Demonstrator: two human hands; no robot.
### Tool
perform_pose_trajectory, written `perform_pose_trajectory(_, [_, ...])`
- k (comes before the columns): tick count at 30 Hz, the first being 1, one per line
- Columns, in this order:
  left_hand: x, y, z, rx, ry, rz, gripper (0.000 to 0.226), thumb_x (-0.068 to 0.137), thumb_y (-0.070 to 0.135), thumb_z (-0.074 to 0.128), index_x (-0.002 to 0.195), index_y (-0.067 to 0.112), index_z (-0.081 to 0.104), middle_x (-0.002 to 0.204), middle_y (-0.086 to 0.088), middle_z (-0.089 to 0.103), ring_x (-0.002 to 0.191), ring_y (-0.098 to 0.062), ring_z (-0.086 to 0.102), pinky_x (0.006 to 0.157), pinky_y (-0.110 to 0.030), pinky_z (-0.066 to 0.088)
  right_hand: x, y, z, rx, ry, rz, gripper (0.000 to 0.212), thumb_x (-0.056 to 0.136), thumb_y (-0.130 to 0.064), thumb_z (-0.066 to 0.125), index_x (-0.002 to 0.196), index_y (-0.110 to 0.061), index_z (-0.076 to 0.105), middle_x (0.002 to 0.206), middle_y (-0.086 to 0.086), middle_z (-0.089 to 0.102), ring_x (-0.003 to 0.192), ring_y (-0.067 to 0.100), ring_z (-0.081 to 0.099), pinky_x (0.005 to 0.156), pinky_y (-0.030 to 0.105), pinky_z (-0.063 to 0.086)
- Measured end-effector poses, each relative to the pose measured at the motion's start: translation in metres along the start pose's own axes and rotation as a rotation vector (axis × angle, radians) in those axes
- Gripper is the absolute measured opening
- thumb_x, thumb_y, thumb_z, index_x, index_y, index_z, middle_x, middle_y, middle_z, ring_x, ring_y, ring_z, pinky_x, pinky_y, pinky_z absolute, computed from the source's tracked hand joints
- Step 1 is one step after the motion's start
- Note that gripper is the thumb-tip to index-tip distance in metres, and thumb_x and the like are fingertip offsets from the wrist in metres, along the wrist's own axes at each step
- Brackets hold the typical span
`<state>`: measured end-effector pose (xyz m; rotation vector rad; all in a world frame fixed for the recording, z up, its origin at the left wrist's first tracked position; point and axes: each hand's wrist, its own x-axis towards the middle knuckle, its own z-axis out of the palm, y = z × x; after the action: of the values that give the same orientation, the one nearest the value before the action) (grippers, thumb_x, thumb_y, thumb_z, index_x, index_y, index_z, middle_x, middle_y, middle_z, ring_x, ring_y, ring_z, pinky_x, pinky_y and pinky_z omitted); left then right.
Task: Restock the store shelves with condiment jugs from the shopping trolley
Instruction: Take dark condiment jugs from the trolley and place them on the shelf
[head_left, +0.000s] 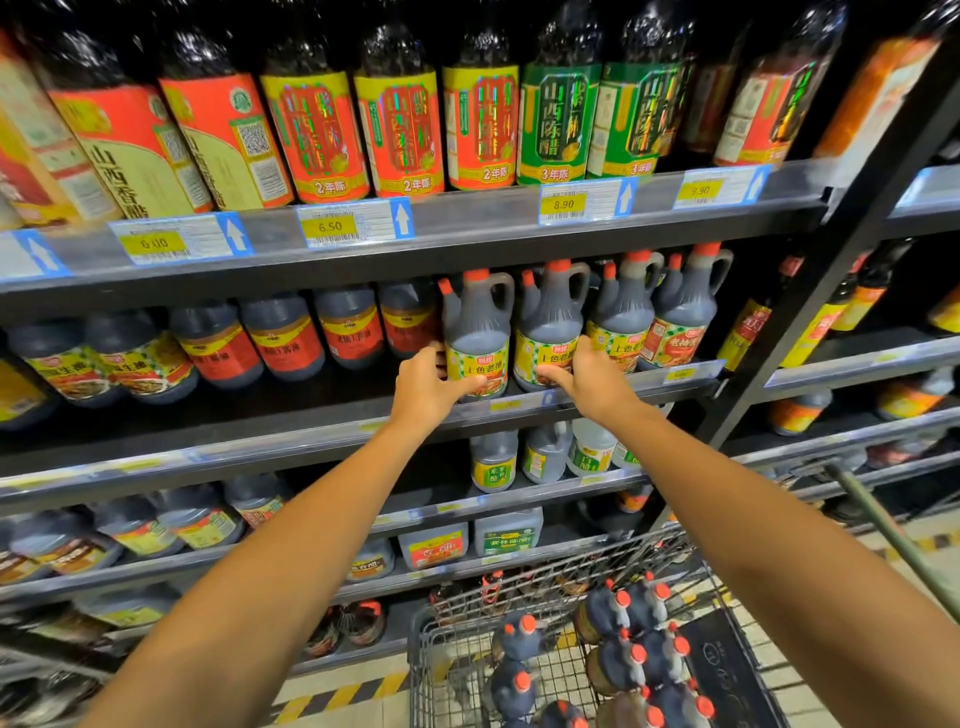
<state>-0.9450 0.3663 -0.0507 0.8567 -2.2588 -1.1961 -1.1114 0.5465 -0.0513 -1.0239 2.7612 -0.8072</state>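
Observation:
Dark condiment jugs with red caps and yellow-green labels stand in a row on the middle shelf (519, 402). My left hand (428, 384) grips the leftmost jug (480, 325) low down, thumb across its label. My right hand (589, 376) grips the jug beside it (550, 317) the same way, thumb on the label, fingers round its right side. Both jugs stand upright at the shelf's front edge. Down at the bottom right, the wire shopping trolley (422, 654) holds several more jugs (641, 649) of the same kind.
To the left on the middle shelf, shorter dark jugs with red labels (283, 338) stand further back. Tall vinegar bottles (400, 130) fill the shelf above. Lower shelves carry more jugs (493, 460). The trolley's green handle (883, 525) crosses at the right.

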Motion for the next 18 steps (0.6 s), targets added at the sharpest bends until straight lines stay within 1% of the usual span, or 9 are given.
perform_pose_trajectory(3, [0.001, 0.004, 0.006, -0.018, -0.024, 0.02, 0.062, 0.073, 0.03, 0.089, 0.123, 0.007, 0.061, 0.119, -0.011, 0.071, 0.108, -0.022, 0.068, 0.093, -0.04, 0.057, 0.001, -0.001, 0.002, -0.011, 0.011, 0.014, 0.06, 0.091, -0.057, 0.061, 0.112, -0.002, 0.045, 0.082, 0.013, 0.058, 0.079, 0.036, 0.061, 0.063, 0.042, 0.047])
perform_pose_trajectory(8, [0.001, 0.002, 0.012, -0.01, -0.033, 0.015, 0.061, 0.076, 0.033, 0.086, 0.125, 0.007, 0.059, 0.123, -0.01, 0.069, 0.113, -0.023, 0.066, 0.096, -0.044, 0.056, 0.0, -0.008, 0.006, -0.039, 0.039, 0.063, 0.069, 0.091, -0.058, 0.06, 0.121, 0.002, 0.045, 0.102, 0.021, 0.064, 0.094, 0.039, 0.063, 0.068, 0.041, 0.046])
perform_pose_trajectory(10, [-0.001, 0.004, 0.011, 0.04, -0.048, 0.012, 0.062, 0.079, 0.038, 0.083, 0.127, 0.009, 0.056, 0.127, -0.01, 0.067, 0.117, -0.026, 0.064, 0.097, -0.044, 0.055, -0.001, -0.009, 0.005, -0.031, 0.045, 0.079, 0.067, 0.089, -0.059, 0.061, 0.115, 0.001, 0.048, 0.098, 0.019, 0.064, 0.093, 0.039, 0.063, 0.067, 0.039, 0.045])
perform_pose_trajectory(12, [-0.007, 0.008, 0.009, 0.102, -0.075, 0.018, 0.068, 0.082, 0.04, 0.08, 0.135, 0.009, 0.05, 0.135, -0.011, 0.061, 0.125, -0.029, 0.058, 0.1, -0.041, 0.051, -0.007, -0.008, 0.002, 0.013, 0.038, 0.082, 0.065, 0.087, -0.06, 0.064, 0.11, 0.0, 0.051, 0.086, 0.012, 0.06, 0.089, 0.037, 0.064, 0.064, 0.037, 0.044])
perform_pose_trajectory(14, [-0.019, 0.009, 0.003, 0.166, -0.062, 0.059, 0.081, 0.085, 0.043, 0.077, 0.148, 0.009, 0.039, 0.149, -0.011, 0.048, 0.137, -0.028, 0.046, 0.107, -0.041, 0.043, -0.02, -0.006, -0.003, 0.101, 0.06, 0.039, 0.068, 0.088, -0.057, 0.066, 0.121, 0.0, 0.05, 0.087, 0.009, 0.061, 0.093, 0.035, 0.064, 0.068, 0.039, 0.048])
perform_pose_trajectory(15, [-0.029, 0.006, -0.002, 0.192, -0.048, 0.092, 0.086, 0.086, 0.043, 0.075, 0.153, 0.011, 0.032, 0.155, -0.01, 0.041, 0.142, -0.027, 0.039, 0.113, -0.041, 0.039, -0.033, -0.002, -0.003, 0.131, 0.088, -0.014, 0.07, 0.09, -0.054, 0.066, 0.133, -0.002, 0.046, 0.101, 0.011, 0.065, 0.105, 0.034, 0.063, 0.077, 0.04, 0.051])
perform_pose_trajectory(16, [-0.043, 0.003, -0.007, 0.212, -0.034, 0.134, 0.085, 0.089, 0.041, 0.073, 0.155, 0.012, 0.028, 0.159, -0.008, 0.035, 0.146, -0.025, 0.034, 0.116, -0.041, 0.034, -0.048, 0.003, -0.002, 0.138, 0.13, -0.081, 0.072, 0.092, -0.051, 0.065, 0.144, -0.007, 0.04, 0.125, 0.012, 0.062, 0.121, 0.031, 0.056, 0.093, 0.041, 0.051])
perform_pose_trajectory(17, [-0.059, -0.004, -0.011, 0.231, -0.02, 0.189, 0.082, 0.091, 0.038, 0.071, 0.156, 0.013, 0.028, 0.16, -0.006, 0.033, 0.147, -0.023, 0.031, 0.119, -0.04, 0.031, -0.066, 0.01, 0.002, 0.119, 0.158, -0.153, 0.073, 0.095, -0.048, 0.063, 0.152, -0.013, 0.032, 0.145, 0.009, 0.05, 0.135, 0.028, 0.046, 0.107, 0.041, 0.044])
perform_pose_trajectory(18, [-0.077, -0.013, -0.014, 0.267, -0.013, 0.248, 0.077, 0.093, 0.035, 0.069, 0.155, 0.014, 0.03, 0.16, -0.004, 0.034, 0.148, -0.022, 0.03, 0.119, -0.037, 0.029, -0.086, 0.016, 0.008, 0.097, 0.151, -0.228, 0.072, 0.098, -0.046, 0.06, 0.155, -0.017, 0.027, 0.156, 0.005, 0.04, 0.143, 0.025, 0.036, 0.115, 0.04, 0.036])
